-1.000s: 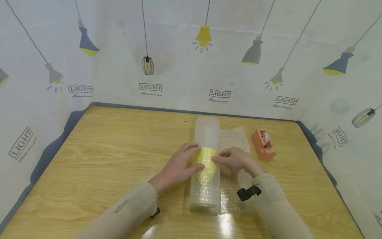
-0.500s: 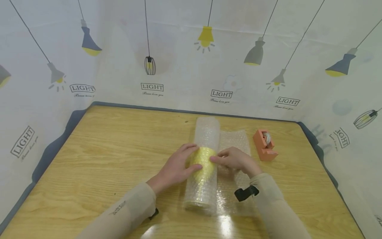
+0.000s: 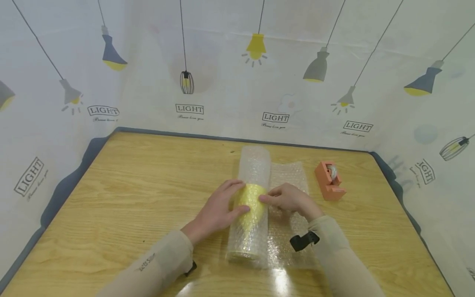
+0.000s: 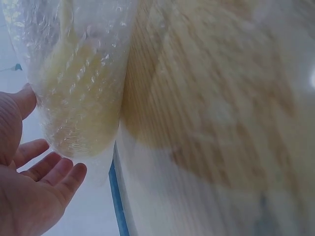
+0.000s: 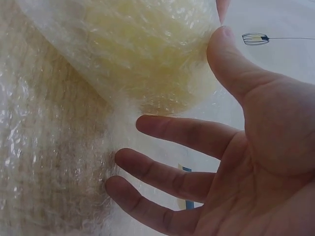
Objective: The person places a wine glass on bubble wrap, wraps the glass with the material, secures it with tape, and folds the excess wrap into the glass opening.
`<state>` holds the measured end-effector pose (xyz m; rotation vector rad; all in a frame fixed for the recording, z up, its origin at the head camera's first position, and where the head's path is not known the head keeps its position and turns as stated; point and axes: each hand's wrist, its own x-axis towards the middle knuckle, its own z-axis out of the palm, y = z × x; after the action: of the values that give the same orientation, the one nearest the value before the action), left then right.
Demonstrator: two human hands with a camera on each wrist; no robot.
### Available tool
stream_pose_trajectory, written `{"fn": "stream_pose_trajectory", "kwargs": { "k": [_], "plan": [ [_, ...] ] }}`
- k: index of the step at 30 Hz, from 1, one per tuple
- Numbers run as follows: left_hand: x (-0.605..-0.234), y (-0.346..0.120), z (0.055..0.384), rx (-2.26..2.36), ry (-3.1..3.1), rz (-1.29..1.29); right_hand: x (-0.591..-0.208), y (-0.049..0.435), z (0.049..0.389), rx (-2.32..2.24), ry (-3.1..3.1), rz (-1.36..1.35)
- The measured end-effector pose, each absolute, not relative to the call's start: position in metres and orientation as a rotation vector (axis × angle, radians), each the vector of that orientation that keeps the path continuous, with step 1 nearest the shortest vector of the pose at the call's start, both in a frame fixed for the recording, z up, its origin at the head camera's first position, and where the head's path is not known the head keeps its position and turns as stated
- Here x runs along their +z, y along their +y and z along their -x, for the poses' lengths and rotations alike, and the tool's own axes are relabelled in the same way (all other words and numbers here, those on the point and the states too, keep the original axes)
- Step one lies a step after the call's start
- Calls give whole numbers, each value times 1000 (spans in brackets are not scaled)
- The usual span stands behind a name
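Bubble wrap roll: lies lengthwise on the worktop (image 3: 148,181), right of its middle, one end toward the person; the roll (image 3: 249,237) is between the two hands.
Yellow thing: shows blurrily through the layers of wrap at the roll's middle; what the yellow thing (image 3: 254,200) is, I cannot tell.
Left hand: the left hand (image 3: 215,209) is at the roll's left side, fingers loosely bent and well apart from the thumb, whose tip touches the wrap; it has no closed grip.
Right hand: the right hand (image 3: 291,199) is at the opposite side, thumb against the wrap, other fingers spread and nearly straight below; it too is not clenched on anything.
Loose sheet: a flat length of bubble wrap, the loose sheet (image 3: 283,251), spreads to the right of the roll, partly under the right hand.
Tape dispenser: the orange tape dispenser (image 3: 328,185) stands beyond the sheet, to its right, with a roll of tape (image 3: 332,171) in it.
Wall: white cloth (image 3: 230,82) printed with hanging lamps and "LIGHT".
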<state>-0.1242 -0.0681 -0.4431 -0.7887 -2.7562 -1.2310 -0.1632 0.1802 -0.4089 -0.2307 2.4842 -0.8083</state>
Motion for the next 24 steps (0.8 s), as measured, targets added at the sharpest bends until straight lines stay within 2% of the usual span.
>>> {"fn": "stream_pose_trajectory", "kwargs": {
  "k": [24],
  "plan": [
    [-440,-52,122,-1261,-2751,766,-409,195,162,-835,2506,272]
  ]
}}
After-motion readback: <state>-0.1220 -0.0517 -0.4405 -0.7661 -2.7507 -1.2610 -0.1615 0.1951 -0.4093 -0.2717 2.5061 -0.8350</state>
